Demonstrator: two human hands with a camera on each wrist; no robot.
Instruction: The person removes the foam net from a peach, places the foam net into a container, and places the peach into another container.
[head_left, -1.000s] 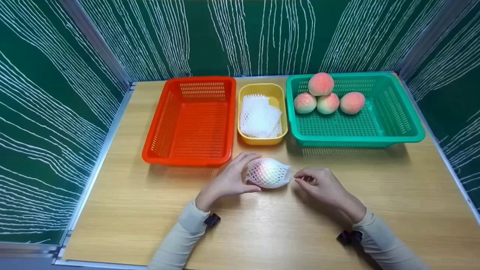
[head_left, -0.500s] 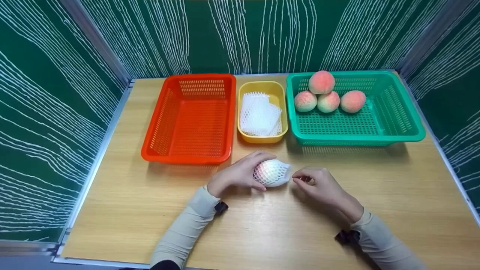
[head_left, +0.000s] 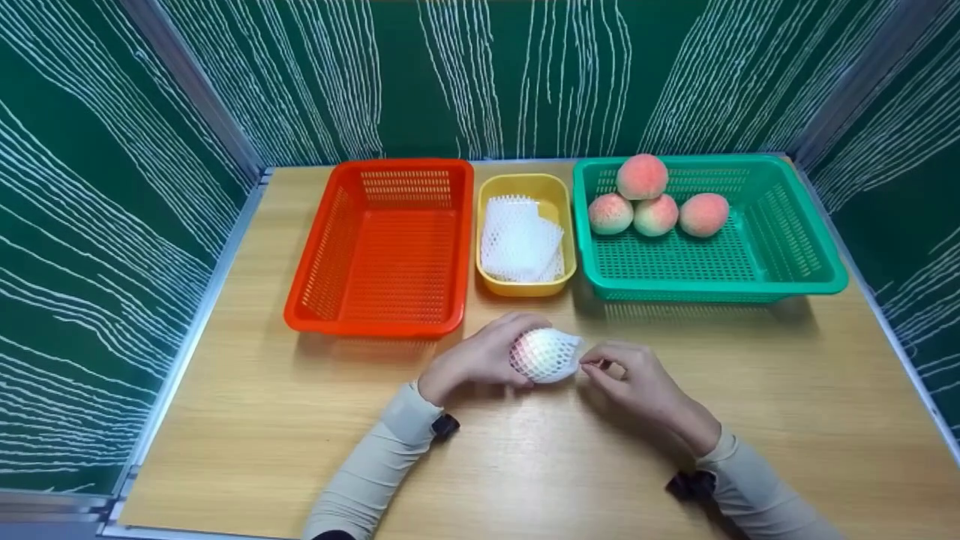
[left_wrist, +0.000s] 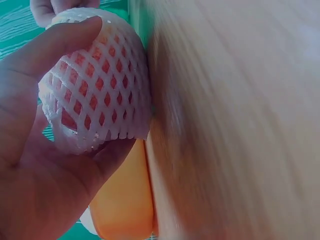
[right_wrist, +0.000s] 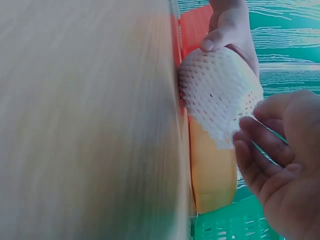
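In the head view a peach [head_left: 534, 356] sits inside a white foam net [head_left: 559, 355] on the table. My left hand [head_left: 491, 351] grips it from the left, thumb and fingers wrapped round its rounded end. The left wrist view shows that thumb [left_wrist: 75, 42] lying over the mesh, with red peach skin between the strands. At the net's loose right end, my right hand [head_left: 637, 379] pinches the edge with curled fingers. In the right wrist view its fingertips [right_wrist: 246, 122] are right at the frayed rim of the net.
A red basket [head_left: 375, 328] stands at the back left. Beside it, a yellow tub [head_left: 525, 287] holds folded foam nets [head_left: 517, 244]. The green basket [head_left: 787, 287] at the back right contains several peaches [head_left: 703, 215]. Green panels [head_left: 405, 75] with white streaks enclose the table [head_left: 517, 480].
My left hand has moved right and closed more tightly round the netted peach, which has shifted slightly right. My right hand's fingertips have come left, up to the net's edge.
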